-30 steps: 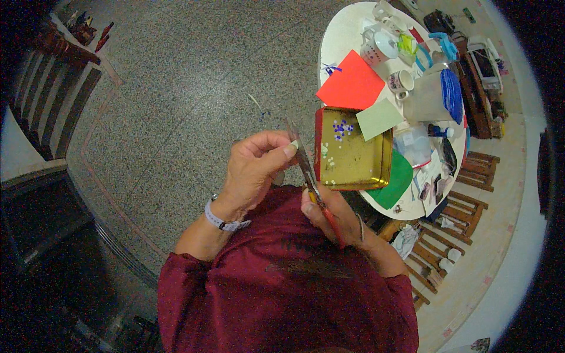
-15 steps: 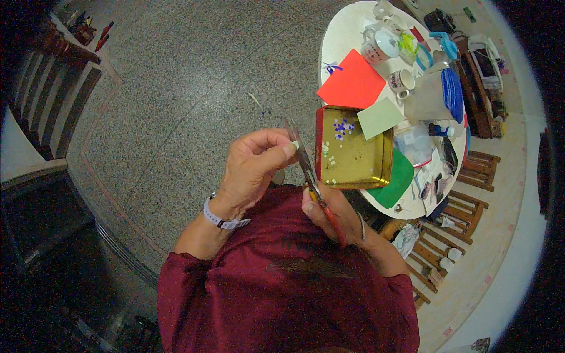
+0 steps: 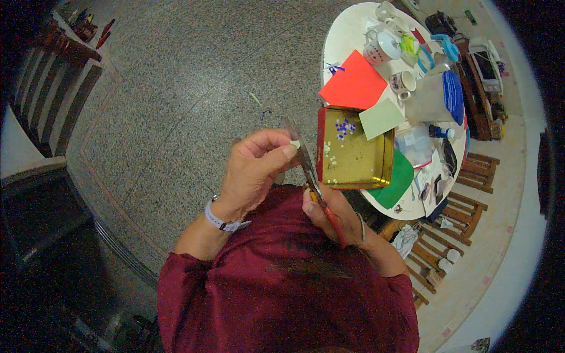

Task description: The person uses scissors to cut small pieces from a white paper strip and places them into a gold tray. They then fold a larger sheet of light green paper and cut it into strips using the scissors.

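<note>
My left hand [image 3: 257, 160] pinches a small pale piece of paper [image 3: 295, 143] between thumb and forefinger. Just to its right are the metal blades of a pair of scissors [image 3: 308, 166], pointing away from me. Red shows on the scissors' handle, which my right hand [image 3: 318, 213] grips low in front of my chest. Whether the blades touch the paper, I cannot tell. Beside them, a gold-lined tin [image 3: 362, 167] with a red outer side holds small purple bits [image 3: 344, 127] and whitish bits [image 3: 331, 159].
A light green paper square [image 3: 381, 119] overlaps the tin's far right edge. Red paper [image 3: 354, 81], a mug [image 3: 402, 82], a lidded cup [image 3: 381, 48] and a green sheet [image 3: 393, 182] crowd the round white table [image 3: 344, 32]. Thin scraps [image 3: 255, 100] lie on the speckled floor.
The view has shifted slightly, so the table and tin appear a little further right. Both hands keep nearly the same place and grip.
</note>
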### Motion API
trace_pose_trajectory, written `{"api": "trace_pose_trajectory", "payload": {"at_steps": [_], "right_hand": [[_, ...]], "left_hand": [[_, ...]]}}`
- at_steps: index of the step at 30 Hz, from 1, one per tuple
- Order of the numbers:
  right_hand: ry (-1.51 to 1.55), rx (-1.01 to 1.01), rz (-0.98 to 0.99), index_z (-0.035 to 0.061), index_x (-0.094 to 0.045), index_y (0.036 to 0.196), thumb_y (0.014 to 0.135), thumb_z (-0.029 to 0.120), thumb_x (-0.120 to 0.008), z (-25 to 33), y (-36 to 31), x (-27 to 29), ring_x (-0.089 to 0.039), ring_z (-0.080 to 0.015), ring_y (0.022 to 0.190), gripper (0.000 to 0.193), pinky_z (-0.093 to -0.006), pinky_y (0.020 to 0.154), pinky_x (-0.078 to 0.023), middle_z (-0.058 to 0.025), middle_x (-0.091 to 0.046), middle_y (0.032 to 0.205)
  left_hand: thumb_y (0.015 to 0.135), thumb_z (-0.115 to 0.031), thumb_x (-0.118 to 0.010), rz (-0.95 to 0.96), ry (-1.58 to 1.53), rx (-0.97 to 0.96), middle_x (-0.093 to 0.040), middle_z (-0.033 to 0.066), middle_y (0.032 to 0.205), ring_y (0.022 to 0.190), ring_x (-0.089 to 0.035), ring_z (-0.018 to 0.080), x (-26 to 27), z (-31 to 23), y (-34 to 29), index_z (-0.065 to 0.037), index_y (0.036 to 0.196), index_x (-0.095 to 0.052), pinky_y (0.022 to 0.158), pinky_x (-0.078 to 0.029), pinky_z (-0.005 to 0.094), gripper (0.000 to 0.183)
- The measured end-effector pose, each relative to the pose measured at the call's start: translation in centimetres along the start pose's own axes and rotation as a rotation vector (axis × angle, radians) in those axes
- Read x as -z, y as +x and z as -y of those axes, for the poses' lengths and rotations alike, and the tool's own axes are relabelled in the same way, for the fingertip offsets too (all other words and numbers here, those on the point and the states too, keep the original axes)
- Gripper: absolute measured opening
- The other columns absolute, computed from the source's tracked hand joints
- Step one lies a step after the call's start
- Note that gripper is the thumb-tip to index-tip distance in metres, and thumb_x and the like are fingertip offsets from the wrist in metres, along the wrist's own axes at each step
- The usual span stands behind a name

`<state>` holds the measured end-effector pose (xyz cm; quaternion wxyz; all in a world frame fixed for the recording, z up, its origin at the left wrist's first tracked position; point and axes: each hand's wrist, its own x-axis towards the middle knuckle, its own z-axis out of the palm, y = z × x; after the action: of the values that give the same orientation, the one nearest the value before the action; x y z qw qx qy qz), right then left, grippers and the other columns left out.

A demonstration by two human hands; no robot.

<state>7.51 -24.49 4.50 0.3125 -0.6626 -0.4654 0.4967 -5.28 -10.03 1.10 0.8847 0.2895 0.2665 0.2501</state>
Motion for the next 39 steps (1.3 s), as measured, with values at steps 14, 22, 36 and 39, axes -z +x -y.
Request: {"api": "trace_pose_trajectory", "payload": {"at_steps": [14, 22, 36, 39], "right_hand": [[0.039, -0.040, 0.038, 0.0038, -0.048, 0.094, 0.089, 0.019, -0.062, 0.15, 0.01, -0.11, -0.056, -0.0222, 0.063, 0.021, -0.0370, 0.059, -0.047, -0.0096, -0.056, 0.073], [0.045, -0.059, 0.040, 0.0041, -0.047, 0.093, 0.089, 0.021, -0.062, -0.43, -0.07, -0.24, -0.055, -0.0235, 0.063, 0.023, -0.0372, 0.060, -0.047, -0.0101, -0.056, 0.073], [0.043, -0.066, 0.059, 0.0041, -0.048, 0.090, 0.091, 0.025, -0.059, -0.07, -0.20, -0.10, -0.053, -0.0261, 0.063, 0.024, -0.0386, 0.061, -0.046, -0.0111, -0.054, 0.071], [0.029, -0.057, 0.053, 0.0039, -0.047, 0.091, 0.091, 0.026, -0.059, -0.03, -0.26, -0.10, -0.055, -0.0276, 0.063, 0.025, -0.0396, 0.061, -0.046, -0.0119, -0.055, 0.071]], "left_hand": [[0.084, -0.001, -0.064, 0.014, -0.012, -0.026, -0.064, 0.0081, 0.102, 0.088, -0.060, 0.0142, 0.50, 0.12, -0.14, 0.001, 0.092, -0.064, 0.081, -0.050, 0.0292, 0.008], [0.085, -0.004, -0.063, 0.010, 0.027, -0.027, -0.063, 0.0091, 0.098, 0.090, -0.061, 0.0183, 0.45, 0.35, -0.16, 0.000, 0.088, -0.063, 0.082, -0.050, 0.0318, 0.005], [0.086, -0.004, -0.063, -0.001, -0.088, 0.010, -0.064, 0.0082, 0.099, 0.088, -0.060, 0.0149, 0.48, 0.09, -0.34, 0.002, 0.093, -0.063, 0.081, -0.051, 0.0300, 0.010], [0.087, -0.004, -0.062, 0.012, -0.087, 0.007, -0.064, 0.0072, 0.097, 0.087, -0.060, 0.0143, 0.50, 0.04, -0.30, 0.002, 0.095, -0.063, 0.080, -0.051, 0.0296, 0.010]]}}
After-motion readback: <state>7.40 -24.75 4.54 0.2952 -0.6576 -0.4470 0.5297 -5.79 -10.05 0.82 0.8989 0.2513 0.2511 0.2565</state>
